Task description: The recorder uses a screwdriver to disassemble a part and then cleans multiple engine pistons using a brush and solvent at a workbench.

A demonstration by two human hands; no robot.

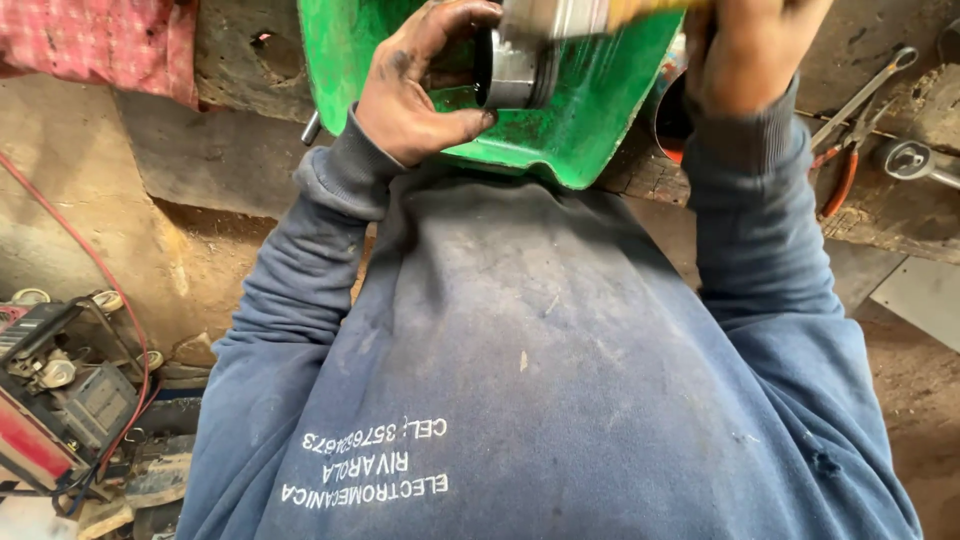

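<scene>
Grease darkens the left hand [415, 85], which sits at about eleven o'clock in the view, fingers curled and closed around a short grey metal cylinder [510, 68]. The thumb lies under the cylinder's dark round end and the fingertips wrap over its top, so the part sits inside the grip, jutting out toward three o'clock. The cylinder rests against the green painted metal housing [590, 110], whose worn, chipped lip curves down toward six o'clock just above the person's chest. The right hand [745, 50] is up at one o'clock, its back turned to the camera and partly cut off by the top edge; it presses near the far end of the cylinder, but whether its fingers are closed on anything cannot be told. Both arms wear the sleeves of a dusty blue sweatshirt [540, 360] with white lettering low on the front. At three o'clock, on a rough wooden bench [890, 215], lie a spanner [865, 92], red-handled pliers [842, 175] and a ring-ended tool [910, 160]. At eight o'clock a red-and-black machine [55, 400] stands on the floor with a red cable [100, 270] running to it.
</scene>
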